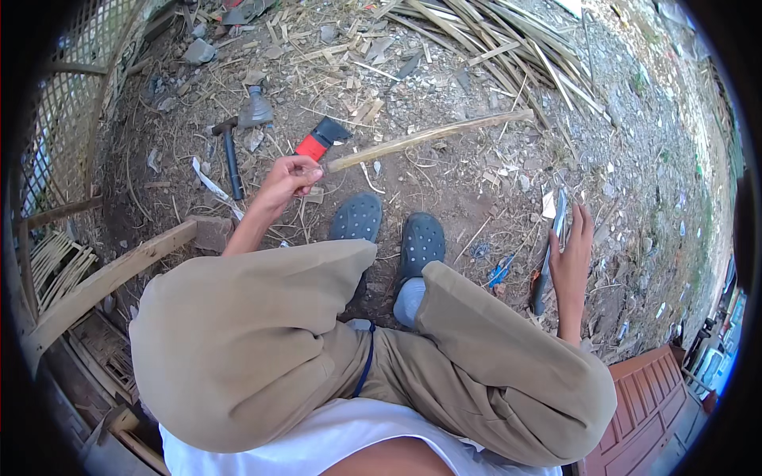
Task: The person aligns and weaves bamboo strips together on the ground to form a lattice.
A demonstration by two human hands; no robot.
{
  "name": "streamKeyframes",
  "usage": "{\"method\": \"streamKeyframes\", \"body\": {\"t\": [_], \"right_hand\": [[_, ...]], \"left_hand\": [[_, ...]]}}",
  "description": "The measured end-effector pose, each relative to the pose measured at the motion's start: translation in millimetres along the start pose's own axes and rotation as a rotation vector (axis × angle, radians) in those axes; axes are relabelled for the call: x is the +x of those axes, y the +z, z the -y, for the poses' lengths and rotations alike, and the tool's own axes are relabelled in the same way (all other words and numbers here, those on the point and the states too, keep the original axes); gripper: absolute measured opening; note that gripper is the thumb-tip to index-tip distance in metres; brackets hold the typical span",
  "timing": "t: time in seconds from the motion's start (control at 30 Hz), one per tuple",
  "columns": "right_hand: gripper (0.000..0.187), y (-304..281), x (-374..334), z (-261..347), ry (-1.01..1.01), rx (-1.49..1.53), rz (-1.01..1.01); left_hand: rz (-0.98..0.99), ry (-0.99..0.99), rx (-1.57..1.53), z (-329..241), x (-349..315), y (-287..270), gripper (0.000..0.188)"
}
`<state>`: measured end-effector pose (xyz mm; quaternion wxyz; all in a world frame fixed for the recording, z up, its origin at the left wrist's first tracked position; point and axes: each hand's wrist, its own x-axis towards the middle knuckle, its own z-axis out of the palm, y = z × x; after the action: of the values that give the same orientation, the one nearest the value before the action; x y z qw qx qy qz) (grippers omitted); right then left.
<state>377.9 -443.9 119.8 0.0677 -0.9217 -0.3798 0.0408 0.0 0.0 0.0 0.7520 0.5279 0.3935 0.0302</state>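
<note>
My left hand (290, 184) is closed, with thumb and fingers pinched together; anything between them is too small to make out. Just past its fingertips is the near end of a long, thin wooden strip (432, 140), which slants away to the right. Beyond that hand lies a red and black object (320, 140). My right hand (573, 258) is low over the ground at the right, its fingers stretched out. A knife with a dark handle (541, 285) and a silver blade (560, 213) lies beside it. The thumb is close to the handle; whether they touch, I cannot tell.
A hammer (231, 163) and a crumpled clear plastic bottle (255, 109) lie at the left. A pile of split strips (496, 40) spreads at the far side. My shoes (423, 242) stand amid wood chips. A timber beam (119, 274) is at left, a reddish-brown panel (647, 404) at lower right.
</note>
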Motion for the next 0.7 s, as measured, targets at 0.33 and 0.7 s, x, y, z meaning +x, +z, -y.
{"method": "streamKeyframes", "body": {"t": [0.33, 0.7], "right_hand": [[0.029, -13.8, 102.5, 135.3, -0.467, -0.162, 0.642], [0.016, -29.3, 150.7, 92.6, -0.481, 0.033, 0.517]], "left_hand": [[0.199, 0.251, 0.223, -42.5, 37.2, 70.5, 0.023], [-0.975, -0.102, 1.165, 49.9, 15.9, -178.1, 0.048]]}}
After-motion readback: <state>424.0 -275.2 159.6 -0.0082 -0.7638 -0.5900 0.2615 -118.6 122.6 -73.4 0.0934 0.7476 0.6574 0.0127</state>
